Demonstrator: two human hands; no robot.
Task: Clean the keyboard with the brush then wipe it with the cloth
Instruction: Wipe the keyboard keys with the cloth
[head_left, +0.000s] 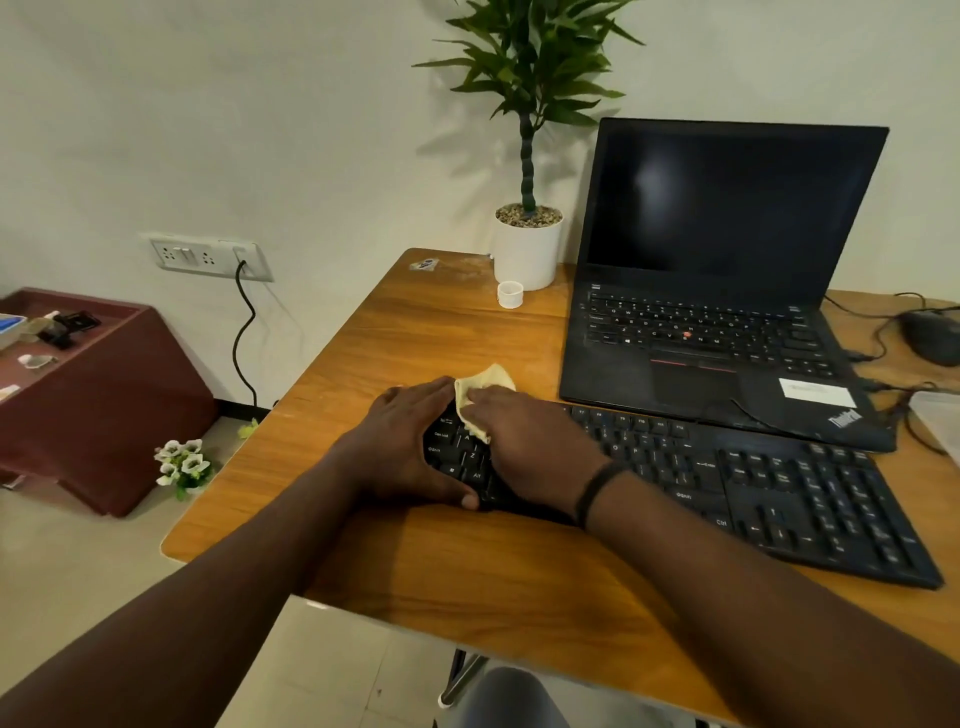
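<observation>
Centrally, just below the middle of the frame, two bare hands met over the left end of a long black plastic keyboard (727, 493) lying on a warm orange-brown wood-grain counter (467, 571). The right hand (530, 441) pressed a small, soft, crumpled pale-yellow cloth (485, 387) flat against the keys; its fingers lay fairly straight over the fabric, so its grip read as a flat press, not a pinch, and part of the cloth bunched out beyond the fingertips toward the upper edge of the keyboard. A thin black band circled that wrist. The left hand (400, 441) cupped the keyboard's left end, thumb curled along the near edge, its grip steadying the body.

The keyboard's long axis ran from the frame's centre toward the lower right, so almost all of its unwiped length lay to the right of the cloth, away from the left hand. The right hand was the nearer one to that stretch, and a sweep along the rows toward the lower right looked like the natural course. The keycaps were matte, ridged and gapped, likely to snag loose fabric.

No brush was visible anywhere, which suggested the wiping stage.

Right of centre, behind the keyboard, stood an open black laptop (727, 234) with a dark screen. At the top centre stood a white cylindrical pot holding a green leafy plant (527, 244), with a small white cap (510, 294) beside it. A dark mouse (930, 335) sat at the right edge.
</observation>
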